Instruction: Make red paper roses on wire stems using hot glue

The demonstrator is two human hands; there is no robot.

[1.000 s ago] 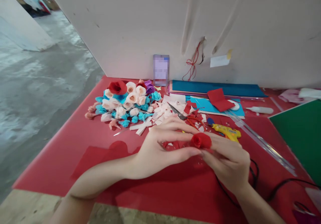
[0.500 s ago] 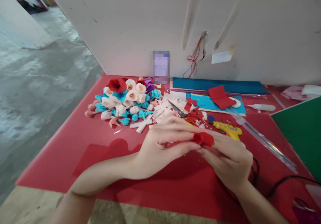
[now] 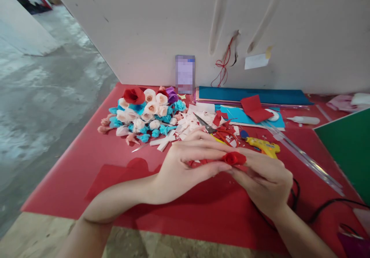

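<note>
A small rolled red paper flower [image 3: 232, 158] sits between my two hands above the red tabletop. My left hand [image 3: 193, 161] pinches it from the left, thumb below and fingers above. From the right, my right hand [image 3: 263, 177] grips the flower's other side and its lower part, which the fingers hide. Just beyond my hands lie scissors [image 3: 206, 125] with their blades apart, on a heap of pale paper scraps [image 3: 186, 126]. To the right of them rests a yellow glue gun [image 3: 264, 145]. Red paper pieces [image 3: 115, 177] lie near my left forearm.
Finished paper flowers [image 3: 144, 115] in white, blue, red and purple are piled at the back left. A phone [image 3: 185, 75] leans on the wall. Folded red paper [image 3: 256, 108], a white bottle [image 3: 303, 120], clear strips [image 3: 306, 159] and a green board [image 3: 347, 150] are on the right.
The red flower has turned slightly in my fingers, its spiral centre now facing up more and a little farther right. Both hands keep nearly the same place; the view has shifted slightly.
</note>
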